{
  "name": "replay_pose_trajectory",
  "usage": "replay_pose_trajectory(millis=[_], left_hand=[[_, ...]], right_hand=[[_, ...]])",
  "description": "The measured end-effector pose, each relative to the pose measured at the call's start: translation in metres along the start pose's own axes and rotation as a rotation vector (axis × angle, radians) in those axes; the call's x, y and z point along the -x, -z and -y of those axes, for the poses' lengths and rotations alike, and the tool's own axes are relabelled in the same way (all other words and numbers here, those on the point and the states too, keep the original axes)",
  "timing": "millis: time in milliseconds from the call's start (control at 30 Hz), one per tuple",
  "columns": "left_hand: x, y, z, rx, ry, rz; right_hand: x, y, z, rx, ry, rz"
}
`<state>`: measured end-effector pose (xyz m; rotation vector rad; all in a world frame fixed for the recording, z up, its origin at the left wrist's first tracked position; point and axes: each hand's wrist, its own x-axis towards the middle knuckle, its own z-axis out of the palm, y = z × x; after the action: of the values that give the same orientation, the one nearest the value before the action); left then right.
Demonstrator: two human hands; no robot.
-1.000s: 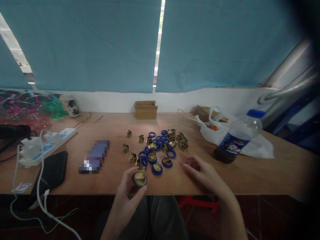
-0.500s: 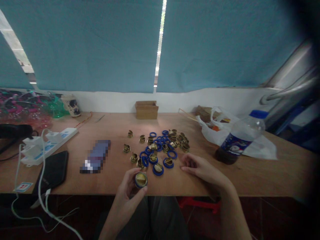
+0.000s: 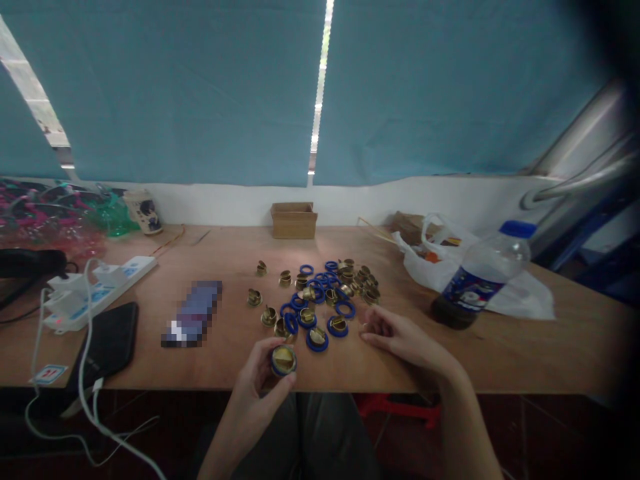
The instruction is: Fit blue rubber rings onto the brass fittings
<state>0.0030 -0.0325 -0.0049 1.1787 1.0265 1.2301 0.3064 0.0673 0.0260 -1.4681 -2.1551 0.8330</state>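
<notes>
Clear plastic bottle (image 3: pixel 483 277), label (image 3: pixel 469 291) unreadable
Left hand (image 3: pixel 261 381) pinches a round brass-coloured piece (image 3: pixel 284 360) rimmed blue; right hand (image 3: pixel 400 337), half-curled over the wooden bench (image 3: pixel 545 353), looks empty.

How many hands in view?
2. Left hand: at the near edge of the table, holding a brass cap. Right hand: right of the blue rings. No others seen.

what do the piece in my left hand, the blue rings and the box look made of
Piece: mostly brass-like metal, seemingly, given its golden shine.
Blue rings: possibly rubber or plastic, smooth and evenly coloured.
Box: probably cardboard, matt brown with thin walls.
</notes>
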Motion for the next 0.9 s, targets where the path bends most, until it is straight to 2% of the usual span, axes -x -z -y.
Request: replay_pose_trajectory(millis=[433, 900], left_hand=[[0.0005, -0.0002, -0.0019, -0.005, 0.015, 0.014], [0.0007, -0.0011, -0.0031, -0.022, -0.004, 0.014]], right_hand=[[0.0005, -0.0001, 0.0034, 0.06, 0.023, 0.002], [0.0016, -0.0038, 0.0049, 0.147, 0.004, -0.072]])
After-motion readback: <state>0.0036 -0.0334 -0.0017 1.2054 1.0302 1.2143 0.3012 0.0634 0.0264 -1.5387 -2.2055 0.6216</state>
